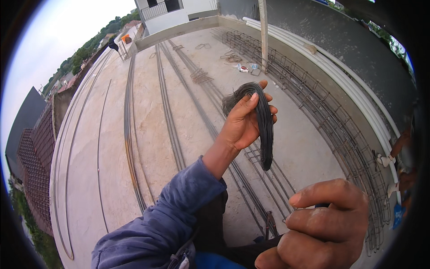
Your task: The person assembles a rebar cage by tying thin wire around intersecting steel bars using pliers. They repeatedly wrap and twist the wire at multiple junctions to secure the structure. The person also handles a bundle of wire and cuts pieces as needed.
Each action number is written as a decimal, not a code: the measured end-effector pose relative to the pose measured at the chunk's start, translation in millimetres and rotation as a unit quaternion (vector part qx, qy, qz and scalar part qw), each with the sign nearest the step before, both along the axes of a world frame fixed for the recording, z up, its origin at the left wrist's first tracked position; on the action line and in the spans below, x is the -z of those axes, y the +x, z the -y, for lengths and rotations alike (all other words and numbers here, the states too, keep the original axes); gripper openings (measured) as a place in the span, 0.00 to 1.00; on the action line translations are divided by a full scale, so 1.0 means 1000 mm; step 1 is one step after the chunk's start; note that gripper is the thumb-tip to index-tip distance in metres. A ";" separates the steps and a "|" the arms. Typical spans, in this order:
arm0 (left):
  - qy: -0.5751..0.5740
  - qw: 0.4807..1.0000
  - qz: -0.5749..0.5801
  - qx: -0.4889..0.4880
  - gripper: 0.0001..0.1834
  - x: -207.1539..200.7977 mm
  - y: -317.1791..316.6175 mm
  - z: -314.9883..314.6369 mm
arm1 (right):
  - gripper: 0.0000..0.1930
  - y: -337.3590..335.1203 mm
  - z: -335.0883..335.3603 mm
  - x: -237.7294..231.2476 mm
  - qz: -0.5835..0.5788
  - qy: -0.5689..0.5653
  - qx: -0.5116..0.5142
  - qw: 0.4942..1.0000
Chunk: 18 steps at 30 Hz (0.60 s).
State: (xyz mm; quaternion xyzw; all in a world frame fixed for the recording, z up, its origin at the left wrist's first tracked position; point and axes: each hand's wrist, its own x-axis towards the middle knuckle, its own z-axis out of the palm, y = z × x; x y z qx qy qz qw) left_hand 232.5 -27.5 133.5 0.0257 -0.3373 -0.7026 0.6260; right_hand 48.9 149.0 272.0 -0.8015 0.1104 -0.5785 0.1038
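Observation:
My left hand (246, 119) is raised in the middle, its fingers and thumb closed round a looped bundle of thin dark tie wire (266, 134). The bundle's folded end hangs down past my fingers, and its loose wire ends fan out to the left behind my thumb. Close in front at the lower right is my right hand (324, 224), knuckles up and fingers curled closed. A small dark bit shows between its finger and thumb side, too little to name. Apart from the bundle, this hand touches nothing else that I can see.
Long steel bars (163, 89) lie in rows along the concrete slab (148, 112). Tied rebar cages (322, 98) and white pipes (331, 62) run along the right wall. A wooden post (264, 36) stands there. Another person's gloved hand (385, 160) shows at the right edge.

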 end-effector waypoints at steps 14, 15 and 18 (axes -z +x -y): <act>0.012 1.000 -0.026 0.003 0.18 0.004 0.014 0.006 | 0.22 -0.006 0.022 0.001 -0.207 -0.007 0.031 0.978; 0.010 1.000 -0.012 0.001 0.18 0.002 0.017 0.007 | 0.19 0.002 0.022 0.003 -0.169 0.003 0.012 0.986; -0.004 1.000 0.021 0.006 0.18 -0.011 0.008 0.003 | 0.12 0.021 0.027 0.014 -0.041 -0.006 -0.039 0.998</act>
